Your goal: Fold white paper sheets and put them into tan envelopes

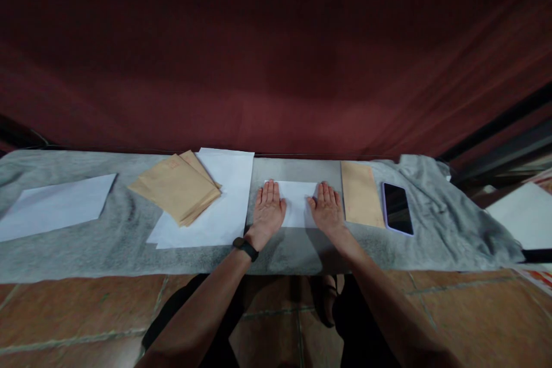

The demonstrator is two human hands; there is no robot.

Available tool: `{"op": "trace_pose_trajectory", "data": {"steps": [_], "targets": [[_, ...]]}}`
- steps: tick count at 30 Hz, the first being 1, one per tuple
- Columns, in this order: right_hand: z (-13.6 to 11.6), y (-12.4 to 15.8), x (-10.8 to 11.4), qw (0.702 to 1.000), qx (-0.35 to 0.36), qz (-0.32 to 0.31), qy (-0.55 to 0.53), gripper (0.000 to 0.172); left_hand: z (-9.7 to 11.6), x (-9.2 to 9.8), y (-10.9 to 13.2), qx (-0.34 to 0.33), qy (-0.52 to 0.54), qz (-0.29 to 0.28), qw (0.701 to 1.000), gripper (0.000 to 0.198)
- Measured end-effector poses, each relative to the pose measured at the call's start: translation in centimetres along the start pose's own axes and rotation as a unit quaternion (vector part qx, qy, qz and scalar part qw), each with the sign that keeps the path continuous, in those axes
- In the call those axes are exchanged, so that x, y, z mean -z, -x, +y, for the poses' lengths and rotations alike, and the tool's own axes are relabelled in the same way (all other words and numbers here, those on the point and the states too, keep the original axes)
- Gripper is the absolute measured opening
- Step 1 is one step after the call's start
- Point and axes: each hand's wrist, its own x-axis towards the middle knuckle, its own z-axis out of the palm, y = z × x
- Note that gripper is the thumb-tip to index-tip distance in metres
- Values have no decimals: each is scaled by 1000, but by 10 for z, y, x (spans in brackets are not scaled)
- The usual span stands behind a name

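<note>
A small white sheet of paper [296, 204], perhaps folded, lies on the grey cloth in front of me. My left hand [269, 208] rests flat on its left edge, palm down, fingers pointing away from me. On the right edge my right hand [326, 207] lies flat in the same way, its thumb turned inward. Just right of that hand is a brown envelope [362, 194]. To the left of my left hand, several brown envelopes [179, 187] sit fanned in a pile on larger white sheets [235, 198].
Grey cloth [129, 253] covers the long narrow table. A phone [397, 209] in a purple case lies right of the single envelope. More white paper [60, 207] is at the far left. Behind the table hangs a dark red curtain [276, 69]. A white board [524, 215] stands at right.
</note>
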Motion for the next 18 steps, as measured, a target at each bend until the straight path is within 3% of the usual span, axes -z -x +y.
{"op": "trace_pose_trajectory", "data": {"steps": [5, 12, 18], "targets": [[-6, 5, 10, 1000, 17, 3, -17, 62, 2, 1, 5, -5, 10, 16, 1000, 66], [-36, 24, 14, 991, 96, -70, -66, 56, 23, 5, 24, -122, 30, -7, 992, 61], [-38, 26, 9, 993, 78, -42, -76, 55, 25, 11, 27, -125, 5, -35, 991, 57]]}}
